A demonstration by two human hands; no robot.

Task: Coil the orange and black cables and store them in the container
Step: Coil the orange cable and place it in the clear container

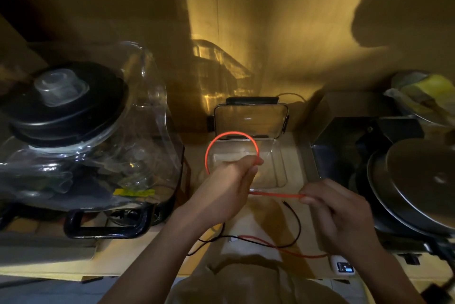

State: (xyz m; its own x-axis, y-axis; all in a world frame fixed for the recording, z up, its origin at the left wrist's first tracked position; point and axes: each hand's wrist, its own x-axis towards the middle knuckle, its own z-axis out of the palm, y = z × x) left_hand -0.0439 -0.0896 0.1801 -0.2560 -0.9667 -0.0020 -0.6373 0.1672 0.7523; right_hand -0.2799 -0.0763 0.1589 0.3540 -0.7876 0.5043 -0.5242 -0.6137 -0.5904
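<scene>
- Lowest in the frame, a thin black cable [294,220] lies loose on the pale wooden counter [138,254], curving across the lower centre and crossing the slack tail of the orange cable.
- At lower right of centre the right hand [342,215] has its fingers curled, thumb and fingertips pinching a straight run of the glowing orange cable [232,134].
- Left of it, mid-frame, the left hand [229,188] has its fingers pressed together in a pinch, holding both ends of an orange loop that arches up over the container.
- Just behind the hands stands a clear rectangular plastic container [279,156], its transparent lid [251,119] propped upright at the back edge; nothing shows inside it.
- At left sits a large clear blender jug with a black lid [66,106].
- At right lie dark metal pans [416,185].
</scene>
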